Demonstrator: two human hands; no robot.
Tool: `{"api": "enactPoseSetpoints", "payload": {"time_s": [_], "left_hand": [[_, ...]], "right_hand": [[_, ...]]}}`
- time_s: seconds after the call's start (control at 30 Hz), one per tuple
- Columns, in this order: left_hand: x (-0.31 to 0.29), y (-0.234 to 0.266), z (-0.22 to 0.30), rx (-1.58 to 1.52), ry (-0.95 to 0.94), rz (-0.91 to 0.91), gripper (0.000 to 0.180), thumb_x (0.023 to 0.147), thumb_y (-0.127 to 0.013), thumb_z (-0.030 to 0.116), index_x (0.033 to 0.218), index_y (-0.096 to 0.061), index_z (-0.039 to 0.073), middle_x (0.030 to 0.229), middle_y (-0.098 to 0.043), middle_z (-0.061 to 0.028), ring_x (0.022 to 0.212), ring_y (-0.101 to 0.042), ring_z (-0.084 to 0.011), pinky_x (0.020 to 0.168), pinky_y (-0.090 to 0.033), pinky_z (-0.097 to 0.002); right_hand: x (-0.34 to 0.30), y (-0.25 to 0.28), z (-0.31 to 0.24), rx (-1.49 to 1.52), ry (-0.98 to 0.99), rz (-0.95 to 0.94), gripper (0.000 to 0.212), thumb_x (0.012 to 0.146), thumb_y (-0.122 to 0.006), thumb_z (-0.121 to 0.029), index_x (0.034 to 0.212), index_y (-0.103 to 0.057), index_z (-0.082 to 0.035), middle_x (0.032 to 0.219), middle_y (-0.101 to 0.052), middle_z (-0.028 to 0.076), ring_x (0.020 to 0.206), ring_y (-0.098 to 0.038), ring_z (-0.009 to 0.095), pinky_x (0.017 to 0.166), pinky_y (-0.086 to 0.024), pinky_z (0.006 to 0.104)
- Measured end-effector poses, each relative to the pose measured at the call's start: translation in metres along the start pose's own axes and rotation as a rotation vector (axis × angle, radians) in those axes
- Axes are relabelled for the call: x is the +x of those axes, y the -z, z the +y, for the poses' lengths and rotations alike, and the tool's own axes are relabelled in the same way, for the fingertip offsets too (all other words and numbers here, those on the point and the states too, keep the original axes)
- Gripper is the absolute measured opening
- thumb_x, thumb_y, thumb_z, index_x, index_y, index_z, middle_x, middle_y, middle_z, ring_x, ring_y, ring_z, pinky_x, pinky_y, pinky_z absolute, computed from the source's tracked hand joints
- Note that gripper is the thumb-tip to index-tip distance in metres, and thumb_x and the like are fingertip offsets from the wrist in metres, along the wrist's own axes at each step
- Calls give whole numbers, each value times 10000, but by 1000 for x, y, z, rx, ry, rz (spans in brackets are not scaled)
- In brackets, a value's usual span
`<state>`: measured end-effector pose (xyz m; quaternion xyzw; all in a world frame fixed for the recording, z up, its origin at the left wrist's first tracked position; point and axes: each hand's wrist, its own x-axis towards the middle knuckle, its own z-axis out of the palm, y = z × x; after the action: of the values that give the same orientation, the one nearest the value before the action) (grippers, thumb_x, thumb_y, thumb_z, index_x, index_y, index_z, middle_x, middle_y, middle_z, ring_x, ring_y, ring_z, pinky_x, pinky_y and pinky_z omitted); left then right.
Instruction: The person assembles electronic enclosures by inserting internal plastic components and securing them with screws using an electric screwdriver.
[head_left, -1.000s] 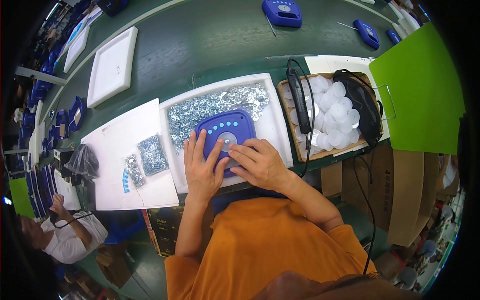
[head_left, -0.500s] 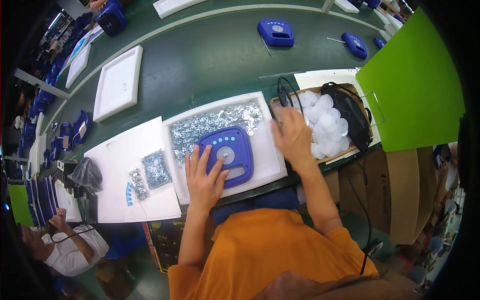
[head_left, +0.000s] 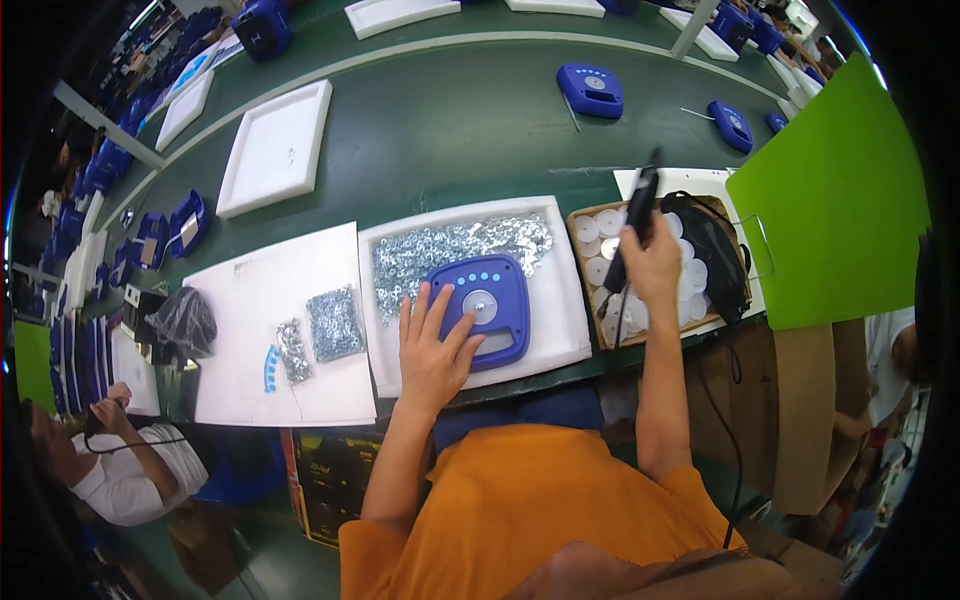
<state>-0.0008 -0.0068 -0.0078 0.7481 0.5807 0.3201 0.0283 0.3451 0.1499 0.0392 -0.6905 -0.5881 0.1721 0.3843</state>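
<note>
A blue plastic housing (head_left: pixel 505 340) with a row of light-blue dots, a round pale disc in its middle and a slot lies on the white foam tray. My left hand (head_left: pixel 432 360) rests on its left side, fingers spread flat, the tips close to the disc. Small shiny metal parts (head_left: pixel 420 250) cover the tray behind the housing. Over a carton of white plastic discs (head_left: pixel 690 275), my right hand (head_left: pixel 652 262) is closed around a black corded electric screwdriver (head_left: pixel 640 205), tilted and slightly blurred.
Left of the tray, a white board (head_left: pixel 235 360) carries two bags of metal parts (head_left: pixel 335 325) and a blue dotted strip (head_left: pixel 271 368). A black pouch (head_left: pixel 715 255) sits in the carton by a green panel (head_left: pixel 830 200). Farther off lie blue housings (head_left: pixel 590 90). A co-worker (head_left: pixel 140 460) is at left.
My right hand has taken hold of the screwdriver and lifted it over the carton. My left hand stays on the housing. The whole view has shifted somewhat.
</note>
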Motion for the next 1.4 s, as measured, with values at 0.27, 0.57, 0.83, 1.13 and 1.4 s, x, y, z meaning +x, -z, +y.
{"api": "enactPoseSetpoints", "payload": {"time_s": [0.27,0.57,0.83,1.13,1.4], "left_hand": [[1,1,-3,-24,-14,28,311,1030,-840,328,1253,-861,113,1656,-614,-229,1644,-442,-499,1348,-308,-676],[0,2,-4,-60,11,28,321,1032,-841,346,1276,-866,138,1682,-596,-205,1652,-432,-493,1353,-315,-665],[1,4,-2,-87,25,43,351,1007,-858,394,1246,-852,137,1676,-577,-236,1640,-428,-525,1337,-325,-681],[-2,-1,-4,-91,30,41,361,1003,-859,410,1245,-848,142,1679,-565,-229,1648,-417,-520,1340,-317,-687],[-2,-2,-4,-81,24,37,366,1014,-848,409,1268,-844,145,1681,-561,-226,1654,-406,-520,1346,-307,-682]], "right_hand": [[-26,42,-45,1202,-138,-191,375,1036,-696,-112,1390,-638,-3,1140,-710,114,964,-684,206,867,-582,368],[-81,-36,-122,1296,38,-344,355,984,-873,16,1278,-680,-29,958,-712,73,797,-695,180,758,-564,328],[-95,-70,-148,1134,293,-341,329,1005,-913,-65,1221,-666,-39,957,-712,81,792,-700,181,745,-587,339],[-106,-91,-148,1043,305,-419,384,949,-978,-88,1204,-694,-50,995,-718,59,835,-694,149,747,-574,293],[-102,-91,-143,1092,335,-599,340,944,-957,-15,1129,-676,-64,972,-692,38,866,-661,142,765,-534,293]]}}
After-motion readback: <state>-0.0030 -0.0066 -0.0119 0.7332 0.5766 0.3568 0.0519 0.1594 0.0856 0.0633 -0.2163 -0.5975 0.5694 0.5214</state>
